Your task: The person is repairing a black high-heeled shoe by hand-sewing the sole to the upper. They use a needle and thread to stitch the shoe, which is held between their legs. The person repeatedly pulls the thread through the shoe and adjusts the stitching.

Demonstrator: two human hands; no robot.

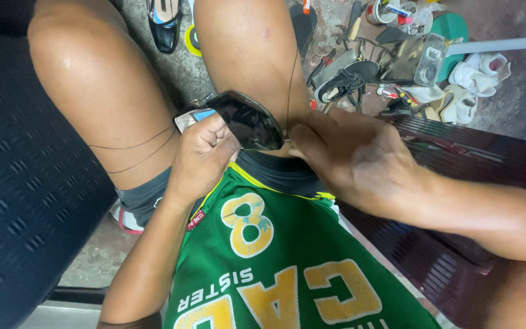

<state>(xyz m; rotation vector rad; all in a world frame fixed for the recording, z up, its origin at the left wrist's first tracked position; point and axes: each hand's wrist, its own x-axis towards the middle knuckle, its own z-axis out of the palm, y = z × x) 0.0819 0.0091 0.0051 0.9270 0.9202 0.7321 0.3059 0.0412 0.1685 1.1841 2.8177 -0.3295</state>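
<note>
Green jersey cloth [287, 274] with yellow print fills the bottom of the view, worn by the person seated with two bare knees spread. Above it, one glossy black shoe [248, 119] is held between the thighs. The left hand [202, 152] is clenched around the shoe's near end, thumb over the upper. The right hand [348, 155] is pinched closed at the shoe's right edge, where one dark thread [290, 91] runs up over the right thigh; whether a needle is held in the fingers cannot be told. Two loops of the same thin thread are seen lying across the left thigh [135, 152].

On the concrete floor beyond the knees, one black high-heeled shoe [165, 24] is seen at the top, and one black laced shoe [345, 82] lies among scattered tools. Two white shoes [476, 73] are piled at the upper right, beside one white pipe [500, 44]. One dark slatted bench [458, 152] is seen on the right, one dark textured seat [19, 201] on the left.
</note>
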